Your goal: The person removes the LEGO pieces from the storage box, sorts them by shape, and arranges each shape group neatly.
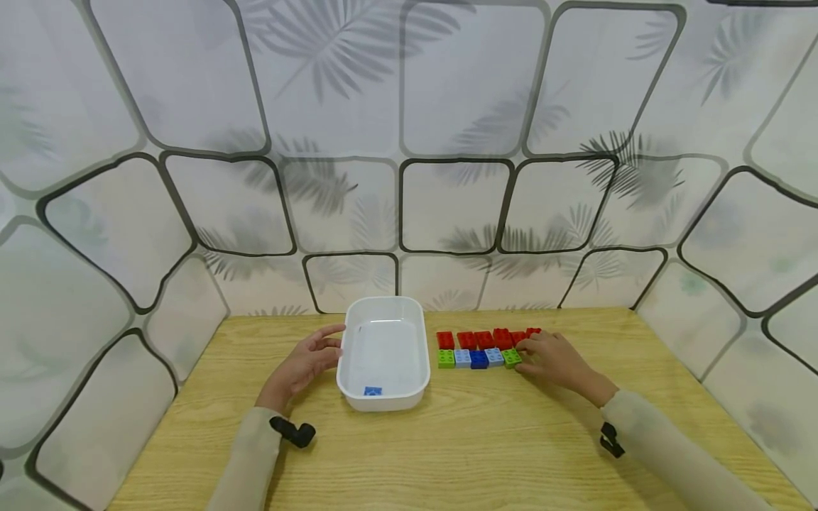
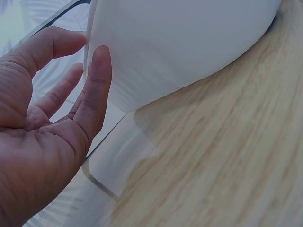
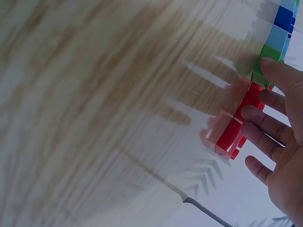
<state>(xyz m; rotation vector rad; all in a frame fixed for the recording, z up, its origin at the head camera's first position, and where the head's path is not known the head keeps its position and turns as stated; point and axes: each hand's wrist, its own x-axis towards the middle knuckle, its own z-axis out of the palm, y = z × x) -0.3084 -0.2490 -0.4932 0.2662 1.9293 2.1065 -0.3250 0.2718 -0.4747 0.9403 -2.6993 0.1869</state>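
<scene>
My left hand [image 1: 305,367] is at the left side of a white plastic tub [image 1: 386,404], its fingertips touching the rim and wall, as the left wrist view also shows. Inside the tub, near its front, lies a blue toy brick [image 1: 373,391]. On the right, my right hand [image 1: 554,360] rests against the right end of two rows of toy bricks. In the right wrist view its thumb touches a green brick [image 3: 269,56], while extended fingers touch red bricks [image 3: 231,135]. The hand partly hides the right end of the red row in the head view.
The front row also has a light blue brick [image 1: 463,358], a dark blue brick [image 1: 478,359] and another green brick [image 1: 446,358]. Behind it stand several red bricks [image 1: 467,340], some unevenly placed. The wooden table [image 1: 409,461] meets a patterned curtain [image 1: 348,280] at the back.
</scene>
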